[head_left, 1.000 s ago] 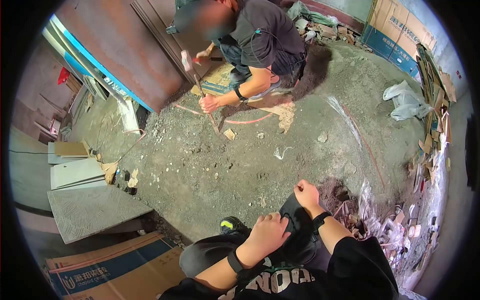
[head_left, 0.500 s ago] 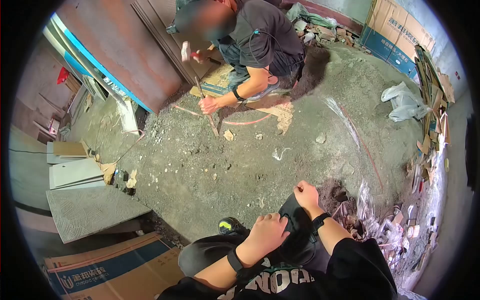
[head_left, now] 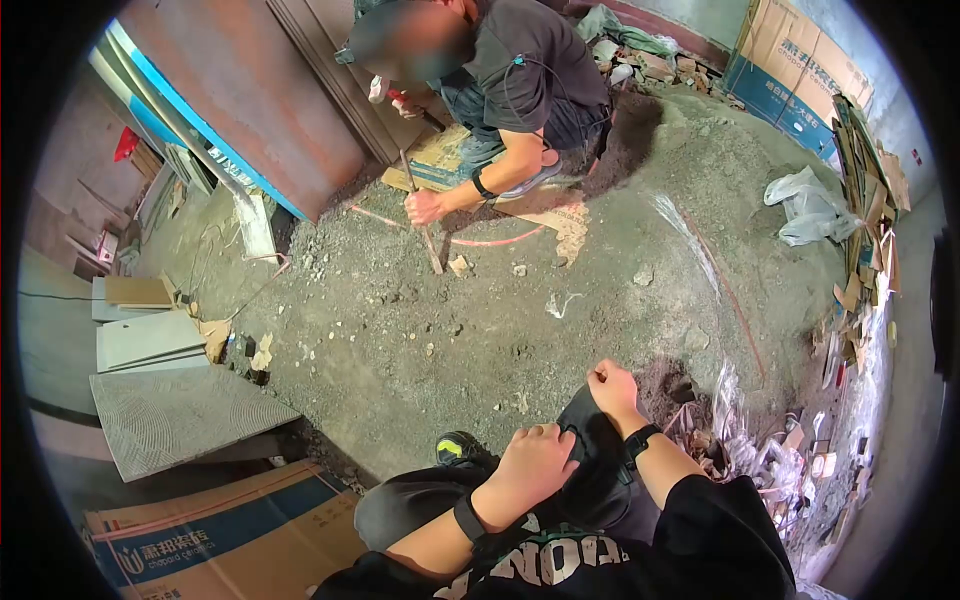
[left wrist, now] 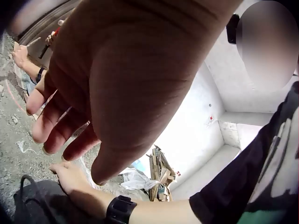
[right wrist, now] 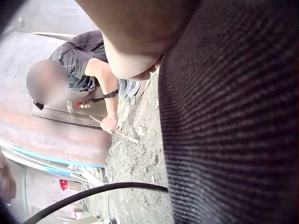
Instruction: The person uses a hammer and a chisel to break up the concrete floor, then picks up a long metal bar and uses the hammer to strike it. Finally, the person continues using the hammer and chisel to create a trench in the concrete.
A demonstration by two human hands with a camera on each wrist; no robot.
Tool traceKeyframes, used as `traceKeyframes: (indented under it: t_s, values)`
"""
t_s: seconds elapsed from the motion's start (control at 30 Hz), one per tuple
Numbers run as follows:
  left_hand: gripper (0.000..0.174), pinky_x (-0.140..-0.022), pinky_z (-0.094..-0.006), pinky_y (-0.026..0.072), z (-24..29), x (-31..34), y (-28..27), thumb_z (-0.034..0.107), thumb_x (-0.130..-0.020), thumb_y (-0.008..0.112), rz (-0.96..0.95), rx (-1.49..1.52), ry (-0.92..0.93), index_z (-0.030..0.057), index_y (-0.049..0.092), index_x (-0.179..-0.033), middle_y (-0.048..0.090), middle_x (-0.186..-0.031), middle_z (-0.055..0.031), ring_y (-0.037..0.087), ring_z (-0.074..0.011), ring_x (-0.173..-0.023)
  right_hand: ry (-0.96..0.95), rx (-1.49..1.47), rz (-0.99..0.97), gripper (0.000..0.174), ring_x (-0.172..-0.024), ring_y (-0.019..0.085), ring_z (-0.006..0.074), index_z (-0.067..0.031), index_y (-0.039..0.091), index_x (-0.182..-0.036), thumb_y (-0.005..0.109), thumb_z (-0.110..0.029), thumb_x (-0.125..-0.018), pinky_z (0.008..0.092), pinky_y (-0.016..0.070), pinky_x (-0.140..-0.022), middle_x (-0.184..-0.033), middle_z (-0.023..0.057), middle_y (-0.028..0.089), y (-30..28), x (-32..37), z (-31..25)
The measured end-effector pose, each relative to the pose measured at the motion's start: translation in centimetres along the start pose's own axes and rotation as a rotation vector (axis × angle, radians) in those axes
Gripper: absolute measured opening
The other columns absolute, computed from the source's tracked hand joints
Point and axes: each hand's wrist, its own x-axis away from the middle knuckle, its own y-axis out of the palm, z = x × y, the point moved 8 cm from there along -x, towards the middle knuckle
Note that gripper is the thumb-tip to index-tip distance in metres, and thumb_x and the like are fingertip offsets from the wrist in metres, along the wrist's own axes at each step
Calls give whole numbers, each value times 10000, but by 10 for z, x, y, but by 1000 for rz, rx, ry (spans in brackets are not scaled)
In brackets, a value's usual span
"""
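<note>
Sitting in the near middle of the scene, the wearer's two bare hands aren't holding anything. The left grip (head_left: 533,466) is pretty relaxed, fingers slightly bent with small gaps between them in the left wrist view. It's over the lap, but I can't tell if it actually touches the dark trousers (head_left: 405,515). The right grip (head_left: 614,391) is farther forward and to the right, fingers loosely curled, resting by the far end of the right knee (head_left: 580,415), and I see nothing in it. Both wrists have black bands.

Far side, left of centre, a crouching person (head_left: 535,75) has one hand (head_left: 424,207) wrapped round a rod (head_left: 433,250) that's tilted, lower end down at the rough floor (head_left: 390,390). The other hand (head_left: 407,106) has a hammer (head_left: 378,90), its head up above the rod and apart from it. Some torn cardboard (head_left: 567,228) lies under that person's feet.

Near left there's a printed carton (head_left: 230,535), with a ridged tile (head_left: 180,420) just beyond. Over on the far right, a pale plastic bag (head_left: 808,207) sits beside a stack of cardboard strips (head_left: 868,195), and there's a messy rubbish pile (head_left: 775,455) on the near right.
</note>
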Motion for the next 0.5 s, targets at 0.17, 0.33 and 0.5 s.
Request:
traceKeyframes:
  t_s: [0.17, 0.33, 0.5]
  values:
    - [327, -776, -427, 451, 1, 1, 1, 304, -780, 619, 17, -10, 9, 38, 539, -954, 578, -1011, -130, 591, -303, -894, 7, 8, -17, 195, -673, 625, 309, -64, 587, -780, 617, -256, -761, 383, 485, -606, -699, 128, 630, 5, -2, 4]
    - [323, -769, -423, 453, 1, 0, 0, 300, -780, 619, -7, 1, -1, 41, 538, -955, 577, -977, -131, 594, -303, -884, 29, 10, -37, 196, -672, 625, 304, -66, 584, -784, 615, -258, -761, 376, 484, -606, -693, 124, 626, -1, 1, -4]
    - [311, -753, -415, 456, 2, 0, -3, 293, -778, 622, 12, 1, 2, 43, 538, -944, 578, -956, -129, 599, -299, -870, 33, 24, -26, 195, -680, 626, 299, -64, 584, -792, 612, -254, -758, 373, 485, -607, -700, 123, 628, 1, -1, 2]
